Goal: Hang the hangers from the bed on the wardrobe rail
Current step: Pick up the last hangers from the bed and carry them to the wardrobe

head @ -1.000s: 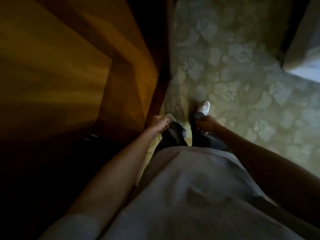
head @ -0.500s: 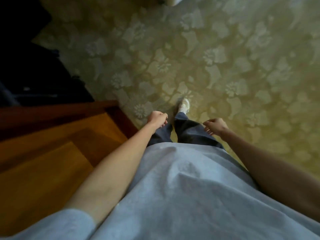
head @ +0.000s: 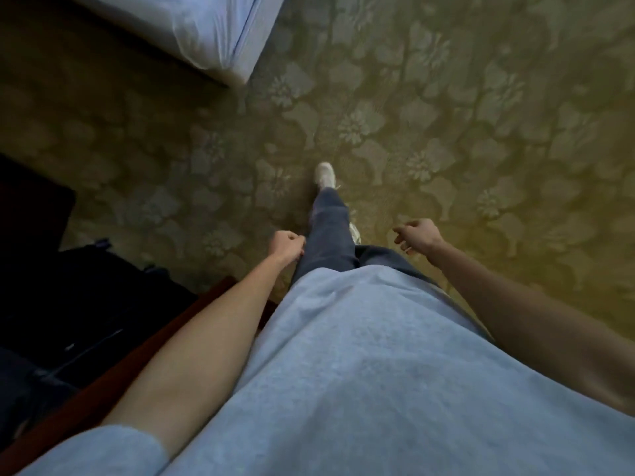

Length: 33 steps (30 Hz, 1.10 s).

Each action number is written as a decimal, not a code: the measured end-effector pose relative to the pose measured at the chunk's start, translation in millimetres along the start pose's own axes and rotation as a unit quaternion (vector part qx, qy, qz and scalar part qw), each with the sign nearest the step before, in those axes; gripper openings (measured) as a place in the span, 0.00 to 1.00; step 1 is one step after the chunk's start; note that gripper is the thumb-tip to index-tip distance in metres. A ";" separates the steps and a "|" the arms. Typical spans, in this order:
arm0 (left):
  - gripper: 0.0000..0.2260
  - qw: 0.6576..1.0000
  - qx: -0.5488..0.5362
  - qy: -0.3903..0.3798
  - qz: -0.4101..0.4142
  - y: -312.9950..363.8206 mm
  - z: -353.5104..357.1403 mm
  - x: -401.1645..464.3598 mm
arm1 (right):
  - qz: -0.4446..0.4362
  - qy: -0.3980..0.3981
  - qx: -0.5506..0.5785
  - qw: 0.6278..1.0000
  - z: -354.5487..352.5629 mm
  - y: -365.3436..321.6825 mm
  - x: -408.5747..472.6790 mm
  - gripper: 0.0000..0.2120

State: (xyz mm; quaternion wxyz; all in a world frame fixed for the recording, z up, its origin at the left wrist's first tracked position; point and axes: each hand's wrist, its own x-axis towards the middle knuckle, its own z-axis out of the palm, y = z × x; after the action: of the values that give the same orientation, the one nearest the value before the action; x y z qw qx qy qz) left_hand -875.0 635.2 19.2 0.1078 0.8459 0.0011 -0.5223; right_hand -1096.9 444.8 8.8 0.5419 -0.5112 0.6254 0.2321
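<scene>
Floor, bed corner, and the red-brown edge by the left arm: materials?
Floor: likely carpet, matte, woven-looking olive floral pattern. Bed corner: white fabric sheet, soft folds, seam line. Red-brown edge: probably finished wood, smooth; too dim to be sure.

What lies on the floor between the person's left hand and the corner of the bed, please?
In the head view, only patterned carpet shows between the left hand and the bed corner; no hangers are visible there.

Dim, warm-tinted, softly blurred wide-angle view, darkest at lower left.
</scene>
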 end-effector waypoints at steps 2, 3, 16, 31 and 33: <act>0.11 1.000 0.009 0.004 -0.020 3.8 -15.3 12.1 | -0.048 -0.005 0.017 0.999 -6.6 -57.6 12.9 0.11; 0.11 0.999 0.013 0.002 -0.031 5.1 -22.9 20.1 | -0.068 -0.010 0.024 0.997 -10.8 -88.4 20.5 0.10; 0.14 0.999 -0.023 -0.010 -0.042 254.0 -127.2 127.6 | -0.075 -0.003 -0.034 0.997 -165.9 -357.7 134.4 0.09; 0.08 0.992 -0.031 -0.041 0.115 750.3 -169.4 216.0 | 0.117 0.051 0.003 0.992 -440.8 -441.1 245.2 0.07; 0.08 0.995 -0.037 -0.032 0.092 776.4 -176.3 223.3 | 0.118 0.046 -0.008 0.992 -472.8 -473.3 269.7 0.09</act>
State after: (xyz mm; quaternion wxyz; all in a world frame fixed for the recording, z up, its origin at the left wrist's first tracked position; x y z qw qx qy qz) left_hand -528.8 -115.5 38.6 0.1864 0.8207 -0.0614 -0.5366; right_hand -853.8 -233.9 30.9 0.4772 -0.4483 0.7038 0.2758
